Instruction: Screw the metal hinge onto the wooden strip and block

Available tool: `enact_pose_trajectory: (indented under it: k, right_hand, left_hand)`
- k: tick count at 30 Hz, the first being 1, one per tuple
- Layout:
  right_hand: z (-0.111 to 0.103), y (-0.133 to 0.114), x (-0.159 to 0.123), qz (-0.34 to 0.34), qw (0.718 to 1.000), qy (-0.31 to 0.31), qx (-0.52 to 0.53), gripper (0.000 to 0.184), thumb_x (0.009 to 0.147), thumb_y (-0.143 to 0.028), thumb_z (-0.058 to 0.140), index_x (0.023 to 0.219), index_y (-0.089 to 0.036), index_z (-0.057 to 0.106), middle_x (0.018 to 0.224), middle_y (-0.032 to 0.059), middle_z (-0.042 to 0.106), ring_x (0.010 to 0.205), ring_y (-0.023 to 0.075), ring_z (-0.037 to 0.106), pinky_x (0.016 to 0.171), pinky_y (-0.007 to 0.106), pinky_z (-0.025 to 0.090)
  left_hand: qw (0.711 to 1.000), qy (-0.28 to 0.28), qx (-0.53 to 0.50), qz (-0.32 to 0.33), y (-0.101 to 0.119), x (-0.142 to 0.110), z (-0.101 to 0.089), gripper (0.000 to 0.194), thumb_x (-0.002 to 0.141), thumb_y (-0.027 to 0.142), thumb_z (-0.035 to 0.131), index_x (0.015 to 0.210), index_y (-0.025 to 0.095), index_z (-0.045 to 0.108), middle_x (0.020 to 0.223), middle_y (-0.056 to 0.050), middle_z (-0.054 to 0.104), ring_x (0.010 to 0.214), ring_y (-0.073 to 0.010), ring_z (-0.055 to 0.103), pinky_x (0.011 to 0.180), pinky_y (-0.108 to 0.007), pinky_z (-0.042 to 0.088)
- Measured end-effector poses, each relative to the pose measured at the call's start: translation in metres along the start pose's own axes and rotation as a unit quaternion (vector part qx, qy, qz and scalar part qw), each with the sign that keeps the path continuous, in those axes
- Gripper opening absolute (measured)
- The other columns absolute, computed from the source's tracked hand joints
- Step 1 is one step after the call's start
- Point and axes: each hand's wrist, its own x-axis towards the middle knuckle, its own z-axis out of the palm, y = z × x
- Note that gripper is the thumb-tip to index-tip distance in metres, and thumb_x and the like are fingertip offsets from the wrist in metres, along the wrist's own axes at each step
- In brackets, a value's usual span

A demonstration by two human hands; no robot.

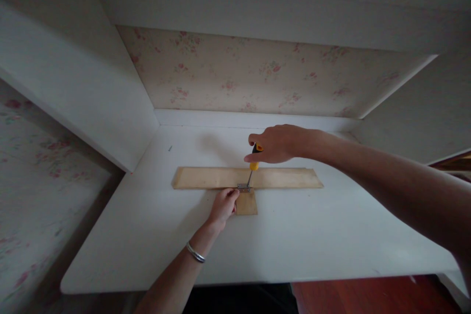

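Note:
My right hand (276, 144) is closed around the yellow and black handle of a screwdriver (254, 165), held nearly upright. Its metal shaft reaches down to a small metal hinge (244, 187). The hinge lies across the seam between a long wooden board (206, 178) and a short wooden block (247, 204). At the block's left edge, right by the hinge, my left hand (223, 206) is closed in a pinch, the fingertips partly hidden. A silver bracelet (195, 252) circles the left wrist.
Everything rests on a white desk top (316, 240). A small screw-like item (170, 148) lies at the back left. White panels stand on both sides, with a flowered wall (228, 73) behind and an overhead white board. Red flooring (349, 297) shows below the front edge.

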Motion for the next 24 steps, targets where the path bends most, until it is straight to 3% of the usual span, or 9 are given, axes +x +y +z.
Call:
enact_pose_trajectory:
  k: [3,5,7,10,13,16,18,22,24]
  right_hand:
    - [-0.0004,-0.0009,-0.0001,0.013,0.998,-0.019,-0.05,0.041,0.084,-0.057,0.057,0.086,-0.018,0.069,0.079,0.0142,0.066,0.074,0.0298,0.062,0.061,0.036,0.038]
    - [-0.0025,0.0001,-0.0016,-0.045,0.997,-0.046,-0.053,0.033,0.085,-0.049,0.057,0.099,-0.021,0.067,0.087,0.0127,0.067,0.076,0.0279,0.063,0.061,0.035,0.038]
    - [-0.0052,0.0006,-0.0036,-0.082,0.993,-0.072,-0.044,0.04,0.082,-0.049,0.058,0.115,-0.027,0.061,0.095,0.0106,0.067,0.078,0.0273,0.063,0.062,0.034,0.04]
    - [-0.008,-0.002,-0.0054,-0.031,0.994,-0.087,-0.061,0.053,0.084,-0.064,0.046,0.118,-0.026,0.06,0.097,0.0139,0.067,0.082,0.0319,0.063,0.062,0.037,0.041]
    - [-0.0079,-0.0045,-0.0054,-0.008,0.993,-0.076,-0.09,0.053,0.09,-0.059,0.035,0.109,-0.019,0.064,0.094,0.0182,0.066,0.083,0.0342,0.063,0.061,0.038,0.041]
    - [-0.0068,-0.0034,-0.0052,-0.068,0.992,-0.08,-0.07,0.04,0.088,-0.047,0.045,0.117,-0.024,0.06,0.098,0.0141,0.067,0.083,0.0302,0.064,0.06,0.035,0.041]
    - [-0.0068,-0.0029,-0.0052,-0.083,0.992,-0.079,-0.055,0.042,0.085,-0.047,0.051,0.123,-0.029,0.056,0.102,0.0113,0.067,0.085,0.0289,0.064,0.061,0.034,0.041]
    - [-0.0081,-0.0051,-0.0041,-0.001,0.994,-0.072,-0.084,0.06,0.087,-0.066,0.036,0.109,-0.02,0.066,0.095,0.0174,0.067,0.084,0.0341,0.063,0.062,0.039,0.043]
    - [-0.0084,-0.005,-0.0035,0.014,0.992,-0.068,-0.104,0.061,0.089,-0.063,0.032,0.099,-0.016,0.069,0.092,0.0198,0.067,0.084,0.0352,0.063,0.063,0.04,0.043]
  left_hand:
    - [1.0,-0.001,0.002,-0.002,-0.001,0.0006,-0.0004,0.032,0.076,0.048,0.058,0.071,0.017,0.057,0.047,0.006,0.041,0.04,-0.0084,0.039,0.037,-0.019,0.021]
    - [1.0,-0.004,0.002,-0.005,-0.0015,0.0013,-0.0007,0.031,0.075,0.048,0.058,0.071,0.017,0.057,0.047,0.006,0.041,0.039,-0.0085,0.039,0.036,-0.019,0.021]
    - [1.0,-0.005,0.008,-0.007,-0.0016,0.0019,-0.0008,0.03,0.074,0.047,0.057,0.073,0.017,0.057,0.048,0.006,0.042,0.039,-0.0088,0.039,0.036,-0.019,0.021]
    - [1.0,-0.006,0.008,-0.014,-0.0014,0.0024,-0.0007,0.031,0.074,0.047,0.057,0.074,0.017,0.058,0.048,0.005,0.042,0.04,-0.0089,0.039,0.036,-0.019,0.022]
    - [1.0,-0.005,-0.005,-0.025,-0.0023,0.0028,-0.0006,0.031,0.073,0.047,0.057,0.076,0.016,0.058,0.051,0.005,0.043,0.041,-0.0082,0.039,0.037,-0.018,0.022]
    - [0.999,-0.012,-0.02,-0.026,-0.0042,0.0032,-0.0009,0.032,0.072,0.048,0.059,0.076,0.016,0.058,0.05,0.005,0.043,0.04,-0.0079,0.038,0.037,-0.018,0.022]
    - [0.999,-0.015,-0.024,-0.025,-0.0053,0.0033,-0.0009,0.032,0.072,0.048,0.059,0.075,0.016,0.058,0.049,0.005,0.043,0.04,-0.0078,0.038,0.036,-0.018,0.022]
    - [0.999,-0.016,-0.019,-0.022,-0.0049,0.0027,-0.0008,0.031,0.074,0.046,0.057,0.074,0.016,0.057,0.047,0.005,0.042,0.039,-0.0077,0.037,0.036,-0.018,0.022]
    - [1.0,-0.016,-0.018,-0.019,-0.004,0.0023,-0.001,0.029,0.075,0.045,0.057,0.075,0.016,0.057,0.048,0.005,0.043,0.039,-0.0078,0.038,0.036,-0.018,0.022]
